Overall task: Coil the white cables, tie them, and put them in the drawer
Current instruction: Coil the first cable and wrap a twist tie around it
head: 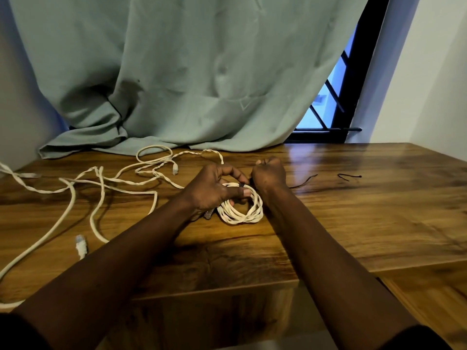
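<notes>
A coiled white cable [241, 210] lies on the wooden table [353, 210] in the middle. My left hand [214, 189] grips the coil's top, thumb pressed on the strands. My right hand [269, 173] is a closed fist just right of the coil and pinches a thin black tie [303, 181] that wraps the coil at its top; the tie's tail trails right across the table. Loose white cables [101, 183] sprawl over the left half of the table, with a plug end [80, 245] near the front left and another [175, 169] farther back.
A second black tie [350, 176] lies on the table to the right. A green curtain [177, 84] hangs behind and drapes onto the table's back edge. A window with black bars [328, 107] shows at the back right. The table's front edge runs below my forearms.
</notes>
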